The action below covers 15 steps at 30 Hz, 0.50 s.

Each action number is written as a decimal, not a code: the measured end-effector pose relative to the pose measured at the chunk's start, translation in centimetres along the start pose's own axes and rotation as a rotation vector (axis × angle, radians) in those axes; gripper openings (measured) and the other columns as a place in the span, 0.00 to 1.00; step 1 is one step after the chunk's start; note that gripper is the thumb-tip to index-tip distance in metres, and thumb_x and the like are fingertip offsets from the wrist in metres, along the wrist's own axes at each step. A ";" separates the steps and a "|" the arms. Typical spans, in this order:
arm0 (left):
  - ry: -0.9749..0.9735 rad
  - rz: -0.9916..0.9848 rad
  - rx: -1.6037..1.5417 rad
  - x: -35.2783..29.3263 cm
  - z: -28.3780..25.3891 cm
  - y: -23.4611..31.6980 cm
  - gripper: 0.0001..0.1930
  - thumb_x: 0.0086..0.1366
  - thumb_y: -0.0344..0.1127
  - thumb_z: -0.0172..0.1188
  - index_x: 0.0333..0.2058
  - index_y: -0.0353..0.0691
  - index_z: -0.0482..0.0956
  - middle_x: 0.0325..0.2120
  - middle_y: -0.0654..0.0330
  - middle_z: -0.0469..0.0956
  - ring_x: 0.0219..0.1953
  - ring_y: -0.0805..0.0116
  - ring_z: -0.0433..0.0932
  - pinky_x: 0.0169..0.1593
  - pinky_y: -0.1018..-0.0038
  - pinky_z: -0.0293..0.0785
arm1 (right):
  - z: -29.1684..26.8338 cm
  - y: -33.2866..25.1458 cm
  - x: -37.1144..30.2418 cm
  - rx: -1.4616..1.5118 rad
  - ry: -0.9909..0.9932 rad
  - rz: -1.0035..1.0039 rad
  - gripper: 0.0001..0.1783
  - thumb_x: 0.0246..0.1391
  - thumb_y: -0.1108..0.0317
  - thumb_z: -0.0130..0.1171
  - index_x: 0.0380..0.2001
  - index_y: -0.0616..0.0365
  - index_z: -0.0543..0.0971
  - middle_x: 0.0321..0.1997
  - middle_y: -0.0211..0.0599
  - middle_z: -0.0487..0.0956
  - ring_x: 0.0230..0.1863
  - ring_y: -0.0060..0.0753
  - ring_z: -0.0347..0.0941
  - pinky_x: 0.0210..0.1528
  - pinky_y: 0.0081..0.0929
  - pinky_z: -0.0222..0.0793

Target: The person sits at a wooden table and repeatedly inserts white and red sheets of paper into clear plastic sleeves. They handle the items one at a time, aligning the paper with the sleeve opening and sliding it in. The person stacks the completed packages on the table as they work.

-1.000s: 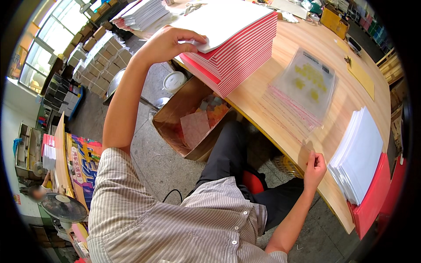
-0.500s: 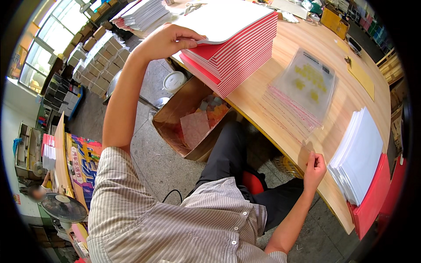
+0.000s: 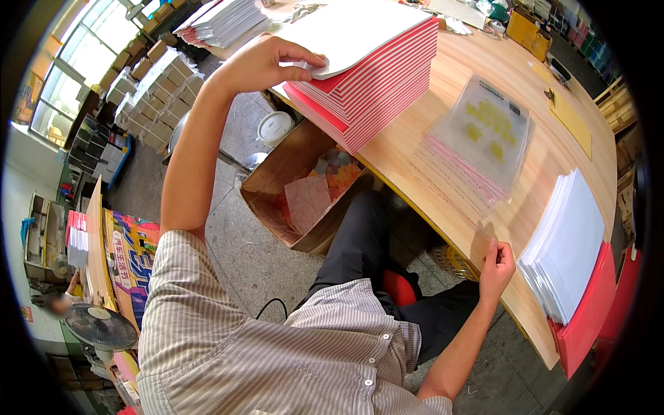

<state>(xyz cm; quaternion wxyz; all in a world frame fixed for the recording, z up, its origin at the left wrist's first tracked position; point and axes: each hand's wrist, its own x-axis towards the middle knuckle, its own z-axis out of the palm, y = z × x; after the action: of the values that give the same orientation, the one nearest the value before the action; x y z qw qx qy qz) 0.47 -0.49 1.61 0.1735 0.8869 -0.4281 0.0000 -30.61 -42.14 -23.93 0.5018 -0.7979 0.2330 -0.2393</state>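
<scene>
A tall stack of red-and-white booklets (image 3: 387,83) stands at the table's far edge, its top one showing a blank white face. My left hand (image 3: 266,63) reaches over to its near-left corner, thumb and fingers pinching the corner of the top booklet (image 3: 360,34). Lower right, my right hand (image 3: 496,266) hovers at the table's front edge, fingers curled closed and thumb against the index finger. Nothing shows in it. Between the hands lies a pile of clear plastic sleeves (image 3: 484,138) with yellow print and pinkish edges.
White booklets (image 3: 564,242) and red covers (image 3: 588,311) lie at the table's right end. Below the table's edge stands a cardboard box (image 3: 270,197) of paper scraps. Another booklet pile (image 3: 221,24) sits far left. A yellow card (image 3: 570,124) lies at the back right.
The lifted corner of the top booklet has come down onto the stack, and my left fingers have shifted slightly with it. My right hand has stayed in place.
</scene>
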 end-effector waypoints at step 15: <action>0.060 0.010 0.065 -0.4 0.5 0.4 0.18 0.60 0.29 0.68 0.50 0.41 0.85 0.50 0.56 0.84 0.54 0.62 0.82 0.61 0.66 0.76 | 0.2 -0.4 0.0 0.003 0.002 -0.002 0.18 0.67 0.62 0.58 0.24 0.61 0.72 0.18 0.22 0.67 0.22 0.14 0.59 0.24 0.19 0.53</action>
<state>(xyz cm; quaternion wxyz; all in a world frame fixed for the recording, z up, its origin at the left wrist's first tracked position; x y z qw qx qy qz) -0.19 -0.55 1.20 0.1573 0.8897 -0.4267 0.0412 -30.48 -41.85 -23.67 0.5026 -0.7971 0.2324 -0.2410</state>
